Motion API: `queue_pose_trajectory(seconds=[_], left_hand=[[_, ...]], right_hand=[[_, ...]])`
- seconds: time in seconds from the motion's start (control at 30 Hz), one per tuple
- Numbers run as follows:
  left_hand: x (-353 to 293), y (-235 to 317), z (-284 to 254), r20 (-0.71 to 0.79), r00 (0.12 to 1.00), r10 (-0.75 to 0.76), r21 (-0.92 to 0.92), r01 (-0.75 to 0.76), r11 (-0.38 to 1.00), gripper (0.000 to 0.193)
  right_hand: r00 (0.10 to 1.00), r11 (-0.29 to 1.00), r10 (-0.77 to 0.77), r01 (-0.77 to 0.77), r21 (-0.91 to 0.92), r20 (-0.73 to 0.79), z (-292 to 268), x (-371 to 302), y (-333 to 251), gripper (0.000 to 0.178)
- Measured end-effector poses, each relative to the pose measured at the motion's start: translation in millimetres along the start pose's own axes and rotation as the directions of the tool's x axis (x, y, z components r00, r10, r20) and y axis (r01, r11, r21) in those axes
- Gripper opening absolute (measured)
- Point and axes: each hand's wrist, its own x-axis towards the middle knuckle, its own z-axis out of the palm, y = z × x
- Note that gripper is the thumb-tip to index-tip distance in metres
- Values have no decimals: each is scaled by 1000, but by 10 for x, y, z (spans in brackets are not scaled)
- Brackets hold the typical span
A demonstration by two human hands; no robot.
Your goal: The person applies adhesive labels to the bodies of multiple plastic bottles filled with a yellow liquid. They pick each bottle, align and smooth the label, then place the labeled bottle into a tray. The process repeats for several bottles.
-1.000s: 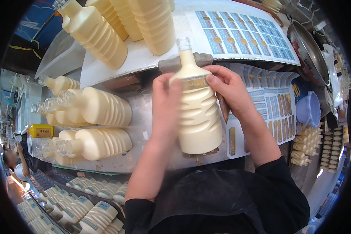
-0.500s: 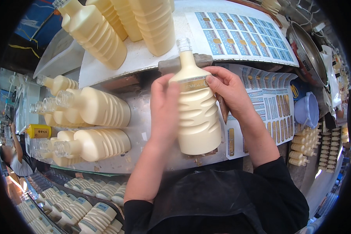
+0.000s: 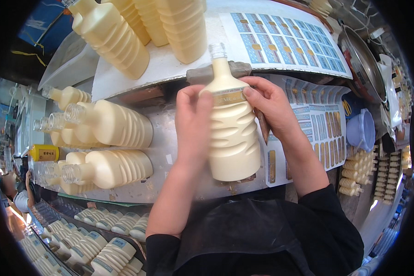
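Note:
A cream-coloured glass bottle [image 3: 234, 152] with a clear threaded neck and wavy ridges stands between my hands, its neck pointing away from me. A gold-and-blue label band [image 3: 226, 97] lies across its shoulder. My right hand [image 3: 272, 103] is closed on the bottle's right shoulder, thumb on the label's right end. A narrow brown pointed tool [image 3: 263, 126] sticks out below that palm. On the left side, my left hand [image 3: 193, 122] is closed against the bottle, fingers bent at the edge and thumb on the label's left part; it is partly blurred. A grey block [image 3: 195, 76] sits behind the neck.
Several cream bottles [image 3: 119, 168] lie on their sides at the left, beside a yellow container [image 3: 45, 152]. More bottles [image 3: 181, 27] stand on the raised white board. Label sheets [image 3: 285, 46] lie behind and right, near a lilac bucket [image 3: 361, 131]. Labelled bottles [image 3: 112, 255] fill the lower left.
My hands and the bottle keep nearly the same place. The left thumb stays blurred on the label. A person at the far left has lowered an arm.

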Motion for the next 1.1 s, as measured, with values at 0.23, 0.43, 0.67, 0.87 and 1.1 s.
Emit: queue_pose_trajectory(seconds=[0.23,0.43,0.67,0.87,1.1], left_hand=[[30,-54,-17,-21,998,66,73,-64,995,25],[47,-44,-107,7,997,-72,-65,73,995,32],[-37,-14,-35,27,999,38,-78,-36,996,36],[35,-79,-38,0,997,76,153,-75,985,37],[34,-58,-29,-19,997,79,127,-76,989,35]], right_hand=[[1000,999,-4,4,32,4,21,-3,-6,42],[999,999,-9,11,38,-41,44,-6,-18,40],[999,997,-14,16,69,-42,44,-14,-13,40],[1000,1000,6,-5,23,-18,29,-24,-49,40],[1000,1000,-1,1,1,1,-2,4,10,41]])
